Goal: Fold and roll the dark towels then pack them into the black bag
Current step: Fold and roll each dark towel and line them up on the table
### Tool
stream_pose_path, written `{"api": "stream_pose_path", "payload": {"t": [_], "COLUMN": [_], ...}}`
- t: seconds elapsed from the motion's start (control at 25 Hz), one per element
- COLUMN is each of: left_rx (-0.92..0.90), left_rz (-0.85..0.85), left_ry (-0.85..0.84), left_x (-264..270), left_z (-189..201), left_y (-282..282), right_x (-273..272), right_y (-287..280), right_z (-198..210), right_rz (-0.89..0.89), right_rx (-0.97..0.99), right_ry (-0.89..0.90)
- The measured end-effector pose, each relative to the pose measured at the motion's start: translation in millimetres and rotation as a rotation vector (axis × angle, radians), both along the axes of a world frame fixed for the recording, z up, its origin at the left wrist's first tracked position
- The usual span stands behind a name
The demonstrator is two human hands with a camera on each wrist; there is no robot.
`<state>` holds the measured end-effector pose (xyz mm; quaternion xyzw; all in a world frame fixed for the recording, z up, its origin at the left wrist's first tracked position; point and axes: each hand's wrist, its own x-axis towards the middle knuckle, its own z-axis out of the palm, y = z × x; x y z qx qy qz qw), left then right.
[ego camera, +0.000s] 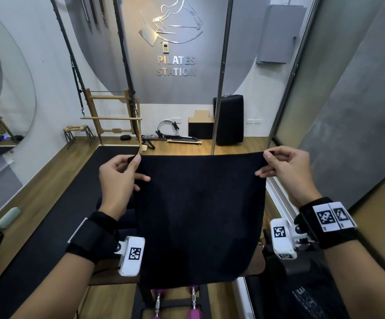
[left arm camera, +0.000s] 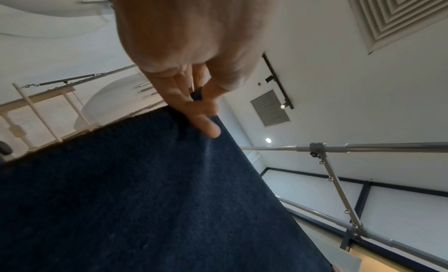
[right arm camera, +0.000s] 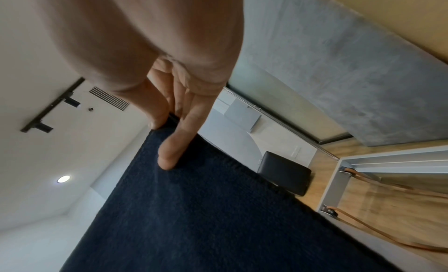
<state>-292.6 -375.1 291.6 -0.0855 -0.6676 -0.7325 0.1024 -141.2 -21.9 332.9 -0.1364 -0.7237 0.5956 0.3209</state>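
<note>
Pilates gear lines the far wall while the left hand [ego camera: 118,178] pinches one top corner of the dark towel [ego camera: 200,217], thumb and fingers [left arm camera: 206,126] closed on the hem. It hangs limp between the fingers, soft and light. Opposite, the right hand [ego camera: 285,171] pinches the other corner; corners look the surest hold.

dark towel [ego camera: 198,217] hangs spread between both hands, screening the space below, chrome poles [ego camera: 221,88] ahead, glass partition [ego camera: 325,100] close right

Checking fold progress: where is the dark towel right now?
Head view, centre: the dark towel hangs spread, top corners pinched by the left hand and right hand.
</note>
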Motion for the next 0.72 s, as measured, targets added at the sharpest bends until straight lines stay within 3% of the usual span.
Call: {"api": "stream_pose_path", "payload": {"t": [0.16, 0.4, 0.48, 0.6, 0.72], "left_rx": [0.021, 0.084, 0.068, -0.021, -0.293], "left_rz": [-0.043, -0.155, -0.178, -0.160, -0.126], "left_ry": [-0.024, 0.063, 0.026, -0.166, -0.331], "left_x": [-11, -19, -13, 5, 30], "left_z": [-1, -3, -28, -85, -142], "left_y": [9, 6, -1, -12, -20], "right_x": [-18, -20, -9, 11, 35], "right_y": [3, 14, 14, 4, -14], "right_z": [-11, -19, -36, -88, -159], "right_rz": [0.056, 0.027, 0.054, 0.079, 0.054], "right_rx": [-0.029, -0.039, -0.089, -0.141, -0.150], "right_ry": [-0.044, 0.091, 0.085, -0.031, -0.253]}}
